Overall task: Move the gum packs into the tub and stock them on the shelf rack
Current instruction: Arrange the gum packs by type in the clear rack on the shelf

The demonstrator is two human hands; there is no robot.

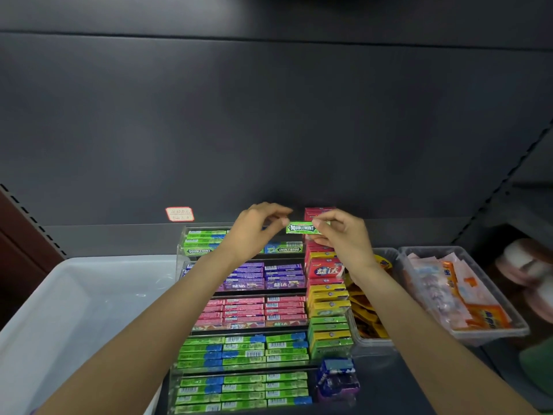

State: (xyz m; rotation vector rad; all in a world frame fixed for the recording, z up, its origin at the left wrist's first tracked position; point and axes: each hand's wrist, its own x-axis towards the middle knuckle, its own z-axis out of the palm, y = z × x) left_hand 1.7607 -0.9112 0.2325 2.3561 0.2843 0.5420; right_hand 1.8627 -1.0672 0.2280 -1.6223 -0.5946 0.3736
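A green Doublemint gum pack (300,228) is held above the top tier of the clear tiered shelf rack (179,250). My right hand (344,238) pinches its right end. My left hand (254,232) is at its left end with fingers curled toward it, fingertips just touching or nearly so. The rack's tiers hold rows of green, purple and pink gum packs (248,313). A white tub (77,313) stands to the left of the rack, and I see no packs in it.
A column of red, yellow and green packs (327,298) runs along the rack's right side. Clear bins with yellow sachets (363,313) and orange-pink packets (454,292) stand to the right. A blue-purple pack (336,381) lies at the front. A red-bordered label (179,214) sticks on the back panel.
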